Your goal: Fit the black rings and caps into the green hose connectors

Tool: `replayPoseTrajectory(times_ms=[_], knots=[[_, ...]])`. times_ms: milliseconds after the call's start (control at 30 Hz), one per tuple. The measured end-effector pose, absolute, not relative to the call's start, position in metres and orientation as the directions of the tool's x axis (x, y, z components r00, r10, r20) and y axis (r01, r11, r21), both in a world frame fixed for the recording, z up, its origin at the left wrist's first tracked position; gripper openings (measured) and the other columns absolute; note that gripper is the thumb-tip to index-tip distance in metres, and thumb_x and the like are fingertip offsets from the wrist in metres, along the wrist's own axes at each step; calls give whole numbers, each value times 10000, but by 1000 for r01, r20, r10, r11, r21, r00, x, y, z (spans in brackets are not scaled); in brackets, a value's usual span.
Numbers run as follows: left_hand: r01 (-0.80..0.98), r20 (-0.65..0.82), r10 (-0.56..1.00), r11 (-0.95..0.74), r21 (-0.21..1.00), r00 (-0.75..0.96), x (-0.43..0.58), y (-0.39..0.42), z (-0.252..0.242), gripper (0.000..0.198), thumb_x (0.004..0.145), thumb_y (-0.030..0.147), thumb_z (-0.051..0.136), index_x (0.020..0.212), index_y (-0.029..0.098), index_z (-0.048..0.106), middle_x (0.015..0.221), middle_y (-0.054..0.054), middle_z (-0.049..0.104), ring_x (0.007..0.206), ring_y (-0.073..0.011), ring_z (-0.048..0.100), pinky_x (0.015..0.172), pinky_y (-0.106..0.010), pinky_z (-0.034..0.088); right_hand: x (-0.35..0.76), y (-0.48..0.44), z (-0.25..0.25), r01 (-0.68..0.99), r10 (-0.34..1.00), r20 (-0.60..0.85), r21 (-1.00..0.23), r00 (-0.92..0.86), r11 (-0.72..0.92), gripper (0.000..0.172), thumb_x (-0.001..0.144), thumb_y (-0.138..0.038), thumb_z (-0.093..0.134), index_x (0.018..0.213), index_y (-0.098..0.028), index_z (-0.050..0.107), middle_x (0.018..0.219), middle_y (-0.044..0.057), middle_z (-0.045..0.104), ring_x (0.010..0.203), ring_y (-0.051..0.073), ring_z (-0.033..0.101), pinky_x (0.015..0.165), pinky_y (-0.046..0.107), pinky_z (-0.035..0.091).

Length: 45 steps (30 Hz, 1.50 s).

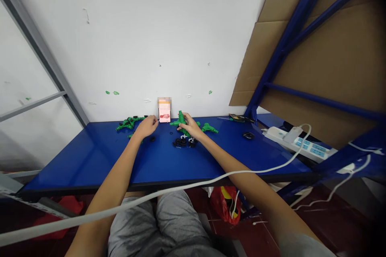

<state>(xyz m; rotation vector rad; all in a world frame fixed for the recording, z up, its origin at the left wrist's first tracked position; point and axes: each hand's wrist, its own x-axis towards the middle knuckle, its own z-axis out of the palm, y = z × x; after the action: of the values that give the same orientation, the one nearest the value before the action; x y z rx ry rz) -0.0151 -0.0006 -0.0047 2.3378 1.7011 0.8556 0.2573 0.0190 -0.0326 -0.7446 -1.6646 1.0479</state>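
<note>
My right hand (191, 127) is closed round a green plastic pipe fitting (181, 118) with several branches, held above the blue table. To its left, my left hand (146, 127) has its fingers pinched together; whatever is between them is too small to make out. Below my hands lie several small black parts (181, 142), with white pieces among them. A small black ring (171, 133) lies between my hands, and a black round part (152, 139) is just below my left hand. Several green fittings (129, 123) are heaped beyond my left wrist. Another green fitting (210, 128) lies right of my right hand.
A lit phone (164, 115) leans against the white wall. On the right are a black mouse (248, 135), a screwdriver (224, 119) and a white power strip (301, 144). A white cable (211, 180) crosses in front of my arms. Blue rack posts (280, 48) stand at right.
</note>
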Motion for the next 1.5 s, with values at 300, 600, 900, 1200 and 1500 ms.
replayPoseTrajectory(times_ms=[300,600,900,1200,1500], knots=[[574,333,859,-509,641,389,-4,-17,4,166,1001,375,442,1026,226,510,809,5,700,666,-154,593,711,-281,469,256,20,-40,195,828,472,-820,-301,538,543,810,-292,747,1299,-249,514,1017,33,694,881,230,723,816,391,594],[578,269,847,-514,634,459,11,-23,1,133,979,340,459,975,225,524,767,3,689,676,-168,591,691,-285,455,256,18,-35,249,806,524,-771,-274,586,501,824,-297,718,1282,-257,519,1079,47,689,812,204,676,748,354,567],[568,320,804,-585,578,502,14,-15,-11,183,1047,370,409,1025,224,516,798,0,698,698,-178,589,707,-294,422,263,20,-34,446,755,585,-614,-296,651,578,876,-332,709,1393,-242,469,1375,145,631,1027,274,686,886,433,567],[619,522,774,-616,488,358,36,-25,-14,151,1019,350,505,991,218,572,788,-3,657,693,-176,596,688,-281,403,266,30,-36,246,781,566,-743,-266,622,487,850,-343,708,1278,-256,494,1286,104,680,984,240,721,850,401,597],[633,558,798,-557,538,228,62,-37,-18,179,1038,337,490,936,221,580,691,26,605,604,-153,543,626,-264,331,263,39,-42,35,824,523,-839,-216,542,414,746,-374,813,1076,-233,607,1086,64,727,1003,262,753,932,427,589]])
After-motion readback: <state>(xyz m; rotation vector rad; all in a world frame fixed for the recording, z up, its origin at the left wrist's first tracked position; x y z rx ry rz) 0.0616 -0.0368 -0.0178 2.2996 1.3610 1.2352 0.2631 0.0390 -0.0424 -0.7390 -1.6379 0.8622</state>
